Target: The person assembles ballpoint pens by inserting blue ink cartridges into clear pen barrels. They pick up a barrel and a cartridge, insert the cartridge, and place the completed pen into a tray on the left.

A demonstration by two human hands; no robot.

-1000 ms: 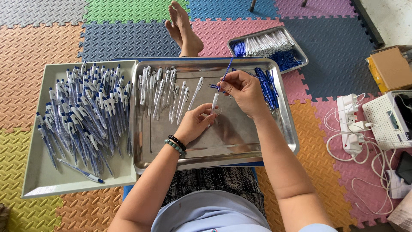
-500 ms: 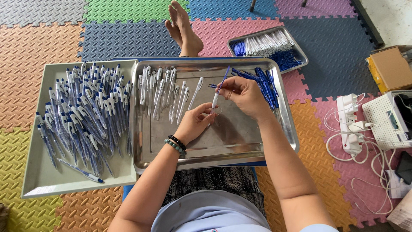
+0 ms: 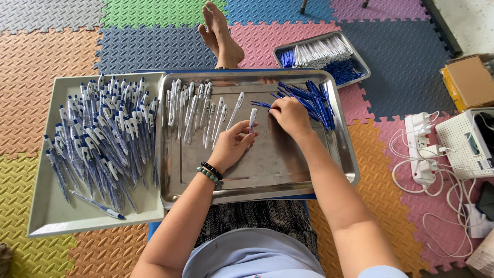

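- Pen barrel [image 3: 252, 118], white and slim, stands nearly upright in your left hand [image 3: 231, 144], over the middle of the steel tray [image 3: 257, 180] on your lap.
- Far to your left, a grey tray [image 3: 51, 216] holds a dense heap of finished blue-and-white pens [image 3: 98, 139]; one lone pen [image 3: 98, 205] lies apart near its front edge.
- Just inside the steel tray's left part, a row of white pen barrels [image 3: 198, 110] lies side by side, well clear of your hands.
- Your left hand's fingers are curled shut around the lower end of the pen barrel you hold; beaded bracelets [image 3: 211, 173] sit on that wrist.
- Your right hand [image 3: 290, 116] rests just right of the barrel, fingertips pinched together on a thin blue refill [image 3: 261, 104] at the edge of the pile.
- That pile of blue refills [image 3: 309, 100] spreads across the steel tray's upper right corner, touching your right hand.
- Beyond it, on the foam floor mat [image 3: 411, 62], a smaller tray [image 3: 360, 64] carries more white and blue parts.
- At the far right lie a white power strip [image 3: 419, 149] with tangled cables and a cardboard box [image 3: 471, 80].
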